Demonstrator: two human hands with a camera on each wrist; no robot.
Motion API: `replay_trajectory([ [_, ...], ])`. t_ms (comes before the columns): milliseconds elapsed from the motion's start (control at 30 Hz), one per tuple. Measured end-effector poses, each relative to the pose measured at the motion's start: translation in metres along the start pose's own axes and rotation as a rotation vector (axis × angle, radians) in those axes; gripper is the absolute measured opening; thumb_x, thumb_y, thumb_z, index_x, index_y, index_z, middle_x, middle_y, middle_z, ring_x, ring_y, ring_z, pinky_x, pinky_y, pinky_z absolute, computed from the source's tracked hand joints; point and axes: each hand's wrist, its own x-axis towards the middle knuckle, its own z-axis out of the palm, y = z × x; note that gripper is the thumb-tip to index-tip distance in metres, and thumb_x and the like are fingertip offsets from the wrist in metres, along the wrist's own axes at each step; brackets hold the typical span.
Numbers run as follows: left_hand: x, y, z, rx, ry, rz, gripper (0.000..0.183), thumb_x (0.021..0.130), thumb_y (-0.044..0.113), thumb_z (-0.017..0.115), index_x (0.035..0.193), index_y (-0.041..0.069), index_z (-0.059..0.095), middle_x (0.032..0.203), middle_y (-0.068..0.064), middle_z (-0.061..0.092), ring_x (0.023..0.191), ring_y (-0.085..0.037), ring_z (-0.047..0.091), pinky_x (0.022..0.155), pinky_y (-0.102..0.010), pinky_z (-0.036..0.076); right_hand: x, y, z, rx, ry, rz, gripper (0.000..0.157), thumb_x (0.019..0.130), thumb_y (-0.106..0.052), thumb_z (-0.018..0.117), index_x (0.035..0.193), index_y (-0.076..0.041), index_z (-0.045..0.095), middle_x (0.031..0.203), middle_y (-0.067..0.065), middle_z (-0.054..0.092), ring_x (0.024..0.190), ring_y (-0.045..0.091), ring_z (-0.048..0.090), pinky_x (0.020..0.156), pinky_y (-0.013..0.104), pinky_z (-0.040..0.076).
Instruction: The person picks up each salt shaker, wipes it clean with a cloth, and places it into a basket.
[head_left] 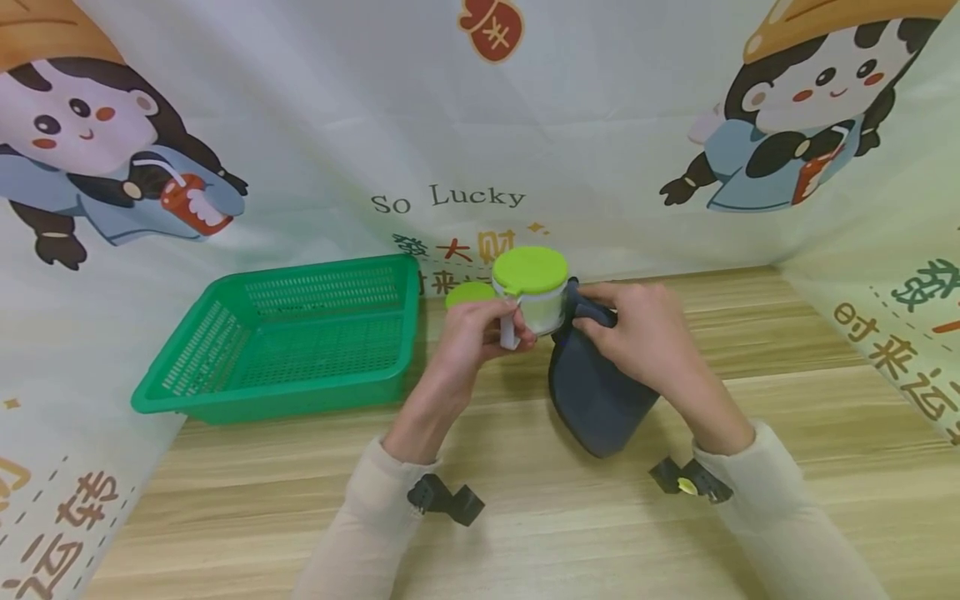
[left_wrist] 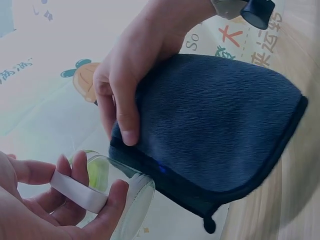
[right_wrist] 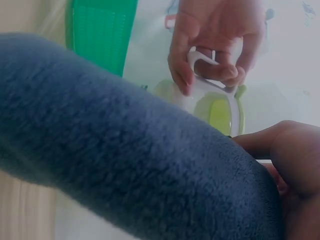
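A clear jar (head_left: 543, 312) with a lime-green lid (head_left: 531, 270) is held up off the table, upright, in the middle of the head view. My left hand (head_left: 468, 333) grips its white side handle (left_wrist: 79, 192), with fingers through the loop. A dark blue-grey cleaning cloth (head_left: 600, 400), with a bound edge and a small hanging tab, droops from my right hand (head_left: 637, 329). The right hand pinches the cloth near its top, up against the jar's right side. In the right wrist view the cloth (right_wrist: 130, 145) covers much of the jar.
Behind the left hand, a second lime-green lid (head_left: 471, 293) shows; what lies below it is hidden. To the left stands a green plastic basket (head_left: 300, 396) with slotted walls. The wooden table (head_left: 525, 533) ends at a printed curtain (head_left: 322, 125) at the back and sides.
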Motion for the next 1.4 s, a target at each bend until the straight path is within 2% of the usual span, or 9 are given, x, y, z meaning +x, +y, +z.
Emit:
replay_trajectory([
  [133,-0.0014,0.0029,-0.0024,-0.004,0.014,0.002,0.028,0.103,0.016,0.053,0.08,0.004,0.065,0.075,-0.004,0.067,0.073,-0.017,0.071,0.08,-0.033,0.062,-0.0008,-0.0035,0.0041,-0.032,-0.061,-0.037,0.033,0.089,-0.018,0.078,0.12,-0.007,0.077,0.106,0.014,0.079,0.074,0.024,0.069,0.063,0.037,0.05],
  [233,-0.0011,0.0032,-0.0036,-0.005,0.025,0.0,0.028,0.102,0.017,0.053,0.08,0.004,0.065,0.075,-0.004,0.067,0.073,-0.017,0.071,0.079,-0.032,0.062,-0.0013,-0.0047,0.0068,-0.025,-0.088,-0.023,0.034,0.09,-0.018,0.077,0.122,-0.006,0.076,0.105,0.015,0.079,0.071,0.023,0.064,0.06,0.036,0.046],
  [500,0.0004,0.0026,-0.0016,0.011,0.002,-0.005,0.028,0.1,0.017,0.056,0.077,0.004,0.064,0.072,-0.005,0.069,0.071,-0.018,0.07,0.079,-0.032,0.063,-0.0041,-0.0049,0.0069,0.039,0.095,0.008,0.036,0.09,-0.013,0.077,0.125,-0.004,0.074,0.113,0.018,0.077,0.074,0.032,0.071,0.06,0.04,0.047],
  [600,0.0,0.0035,-0.0013,0.009,-0.002,-0.005,0.028,0.1,0.017,0.055,0.077,0.004,0.064,0.072,-0.004,0.069,0.071,-0.017,0.07,0.079,-0.032,0.063,-0.0047,-0.0055,0.0059,0.031,0.115,-0.007,0.035,0.088,-0.013,0.078,0.123,-0.005,0.075,0.111,0.017,0.078,0.075,0.033,0.072,0.06,0.042,0.049],
  [767,-0.0021,0.0056,-0.0037,-0.008,0.009,0.005,0.026,0.1,0.014,0.054,0.079,0.003,0.064,0.073,-0.004,0.067,0.072,-0.017,0.071,0.08,-0.034,0.063,-0.0028,-0.0057,0.0077,0.023,0.064,-0.026,0.033,0.087,-0.013,0.079,0.118,-0.005,0.077,0.109,0.014,0.079,0.084,0.03,0.075,0.069,0.045,0.054],
  [933,-0.0026,0.0062,-0.0044,-0.002,0.006,0.003,0.026,0.1,0.015,0.055,0.079,0.004,0.064,0.072,-0.004,0.068,0.071,-0.018,0.072,0.081,-0.035,0.063,-0.0017,-0.0032,0.0079,0.088,0.048,0.031,0.034,0.089,-0.013,0.076,0.122,-0.004,0.075,0.114,0.016,0.077,0.089,0.031,0.073,0.07,0.041,0.051],
  [1033,-0.0023,0.0061,-0.0034,0.002,-0.005,0.005,0.026,0.1,0.015,0.055,0.079,0.004,0.064,0.072,-0.004,0.068,0.071,-0.017,0.072,0.08,-0.034,0.063,-0.0011,-0.0011,0.0059,0.132,0.042,0.071,0.037,0.091,-0.013,0.072,0.127,-0.005,0.073,0.107,0.019,0.078,0.072,0.029,0.065,0.062,0.036,0.043],
  [1167,-0.0025,0.0062,-0.0028,-0.001,-0.009,0.007,0.026,0.1,0.015,0.055,0.079,0.003,0.064,0.072,-0.004,0.067,0.071,-0.017,0.071,0.079,-0.034,0.063,-0.0003,0.0009,0.0025,0.152,0.0,0.085,0.043,0.09,-0.015,0.065,0.133,-0.008,0.069,0.096,0.017,0.077,0.055,0.02,0.042,0.054,0.032,0.032],
  [1400,-0.0029,0.0056,-0.0052,0.013,0.011,0.004,0.026,0.099,0.016,0.055,0.078,0.004,0.064,0.071,-0.004,0.068,0.071,-0.017,0.072,0.079,-0.034,0.063,0.0006,0.0021,0.0003,0.194,-0.061,0.09,0.044,0.097,-0.015,0.062,0.14,-0.01,0.063,0.113,0.019,0.075,0.062,0.024,0.047,0.059,0.034,0.037],
])
